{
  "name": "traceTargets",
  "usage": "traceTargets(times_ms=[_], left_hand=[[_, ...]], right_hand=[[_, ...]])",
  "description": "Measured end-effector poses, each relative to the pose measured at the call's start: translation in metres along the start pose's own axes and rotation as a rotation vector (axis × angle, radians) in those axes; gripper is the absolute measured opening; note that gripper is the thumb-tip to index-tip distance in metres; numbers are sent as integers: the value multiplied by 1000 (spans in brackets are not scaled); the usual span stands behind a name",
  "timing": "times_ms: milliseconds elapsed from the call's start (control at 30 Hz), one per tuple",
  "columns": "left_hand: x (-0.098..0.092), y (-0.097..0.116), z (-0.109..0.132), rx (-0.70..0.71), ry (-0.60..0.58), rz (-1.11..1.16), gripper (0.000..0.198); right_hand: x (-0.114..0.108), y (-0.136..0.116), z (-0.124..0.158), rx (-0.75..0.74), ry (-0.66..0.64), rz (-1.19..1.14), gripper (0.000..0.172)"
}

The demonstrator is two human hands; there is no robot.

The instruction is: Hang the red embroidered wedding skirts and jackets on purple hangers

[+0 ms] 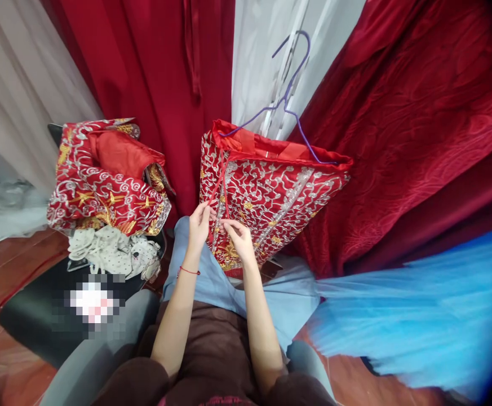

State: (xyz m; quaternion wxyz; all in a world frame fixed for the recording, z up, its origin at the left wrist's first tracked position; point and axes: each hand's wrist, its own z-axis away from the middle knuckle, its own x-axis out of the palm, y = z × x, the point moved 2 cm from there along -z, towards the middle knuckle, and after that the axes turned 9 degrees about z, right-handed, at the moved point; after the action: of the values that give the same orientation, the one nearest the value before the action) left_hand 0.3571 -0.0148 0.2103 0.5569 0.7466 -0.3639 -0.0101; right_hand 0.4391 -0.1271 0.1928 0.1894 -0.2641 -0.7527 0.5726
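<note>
A red skirt (266, 192) with silver and gold embroidery hangs in front of me from a purple wire hanger (286, 98). Two thin red drawstrings (225, 189) come down from its red satin waistband. My left hand (201, 223) pinches the end of one string, fingers closed. Just to the right, my right hand (239, 237) pinches the other string between thumb and fingers. Both hands are close together in front of the embroidered cloth. A red cord bracelet (190, 272) is on my left wrist.
At left, another folded red embroidered garment (110, 180) and a white dotted cloth (112, 251) lie on a black seat (38, 316). Dark red drapes (419, 124) hang behind and to the right. Blue tulle (423, 316) spreads at the lower right, above the tiled floor (347, 378).
</note>
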Motion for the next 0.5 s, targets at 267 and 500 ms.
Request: traceTargets(times_ms=[267,500], left_hand=[[10,-12,-1,-53,-51,3,35],[8,-18,-11,-95,41,-84,25]], right_hand=[[-9,4,-3,-36,-23,-61,20],[-14,11,-3,-1,47,-178,45]])
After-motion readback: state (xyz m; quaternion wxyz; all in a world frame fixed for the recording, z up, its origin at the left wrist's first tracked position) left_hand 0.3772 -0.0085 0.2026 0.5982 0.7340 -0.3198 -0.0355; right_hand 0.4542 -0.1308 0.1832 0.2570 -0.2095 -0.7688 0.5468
